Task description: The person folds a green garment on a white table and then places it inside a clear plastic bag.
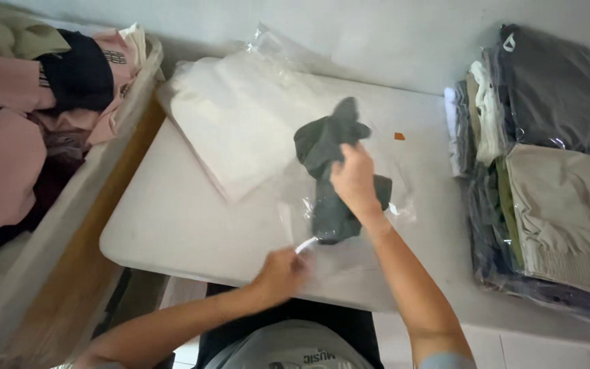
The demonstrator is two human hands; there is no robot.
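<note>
A dark grey folded garment (328, 147) lies on the white table (172, 219), partly inside a clear plastic bag (295, 212). My right hand (355, 179) presses down on and grips the garment near its middle. My left hand (280, 275) pinches the near edge of the clear bag, by a white strip at its opening. The lower part of the garment shows through the plastic.
A stack of clear empty bags (240, 116) lies at the table's back left. Bagged folded clothes (548, 171) are piled at the right. A bin of loose pink and dark clothes (29, 102) stands at the left. A small orange scrap (399, 136) lies beside the garment.
</note>
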